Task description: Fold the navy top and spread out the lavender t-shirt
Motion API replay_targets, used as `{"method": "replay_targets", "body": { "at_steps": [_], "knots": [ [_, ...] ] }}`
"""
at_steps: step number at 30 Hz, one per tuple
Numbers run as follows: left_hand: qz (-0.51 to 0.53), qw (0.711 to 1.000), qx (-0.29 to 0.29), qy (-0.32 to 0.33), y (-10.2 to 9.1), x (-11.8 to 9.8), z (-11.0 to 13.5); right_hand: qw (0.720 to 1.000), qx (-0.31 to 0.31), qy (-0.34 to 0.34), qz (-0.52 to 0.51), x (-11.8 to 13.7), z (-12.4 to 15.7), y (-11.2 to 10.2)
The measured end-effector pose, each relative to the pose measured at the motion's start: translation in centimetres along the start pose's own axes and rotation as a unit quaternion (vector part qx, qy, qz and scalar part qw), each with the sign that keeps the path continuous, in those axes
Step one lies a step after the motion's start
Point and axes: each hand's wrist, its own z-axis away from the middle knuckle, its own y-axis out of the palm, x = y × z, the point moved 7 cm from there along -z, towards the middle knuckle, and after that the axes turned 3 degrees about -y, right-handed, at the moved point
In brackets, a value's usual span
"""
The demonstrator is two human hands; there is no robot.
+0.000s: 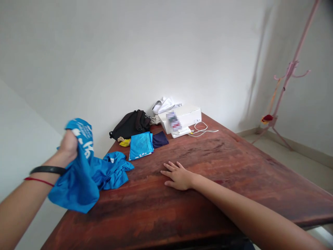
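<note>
My left hand [69,144] is closed on a crumpled blue cloth [84,178] with white lettering, lifted at the table's left edge. Part of this cloth hangs down below the wrist, and the rest lies bunched on the wood. Its exact kind does not show. With fingers spread, my right hand [179,176] rests flat on the brown wooden table [208,208] and holds nothing. Beyond the bunched cloth lies a neatly folded blue cloth [141,145] with white marks along its near edge. Touching its right side is a dark navy folded cloth [160,139].
Against the wall sit a black bag [131,125], a white box [187,116] and a white cloth or bag [166,105]. A white device [180,132] with a looped cable [204,130] lies before the box. Yellow cloth [125,142] sits near the bag. A pink stand [287,74] rises at right.
</note>
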Motion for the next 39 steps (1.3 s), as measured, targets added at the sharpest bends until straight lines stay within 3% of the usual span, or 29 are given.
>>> {"method": "replay_targets", "body": {
  "at_steps": [2,5,7,9,12,15,17,28,39],
  "knots": [
    [-0.106,0.993,0.054,-0.026,5.1,3.8,2.9,1.0,-0.005,-0.004,0.001,0.1,0.0,-0.1],
    [-0.221,0.971,0.08,-0.051,11.6,9.7,8.2,1.0,-0.021,-0.008,0.002,-0.1,-0.1,-0.4],
    [-0.282,0.955,0.069,-0.066,14.1,13.0,10.7,0.999,-0.034,-0.011,0.003,-0.2,-0.2,-0.4],
    [-0.318,0.943,0.063,-0.073,15.4,15.4,12.0,0.999,-0.046,-0.016,0.008,-0.4,-0.3,-0.3],
    [-0.387,0.917,0.073,-0.062,15.9,17.1,12.1,0.998,-0.057,-0.019,0.025,-0.6,-0.5,-0.1],
    [-0.458,0.886,0.071,-0.031,15.7,17.3,12.0,0.998,-0.057,-0.018,0.038,-0.8,-0.7,0.2],
    [-0.468,0.881,0.063,-0.025,15.6,17.3,12.1,0.998,-0.054,-0.019,0.038,-0.8,-0.8,0.3],
    [-0.389,0.92,0.024,-0.022,15.5,17.4,12.2,0.998,-0.046,-0.007,0.035,-1.3,-0.9,0.4],
    [-0.378,0.925,0.001,-0.02,15.2,16.8,12.4,0.999,-0.033,0.007,0.036,-1.2,-0.7,0.4]
  ]
}}
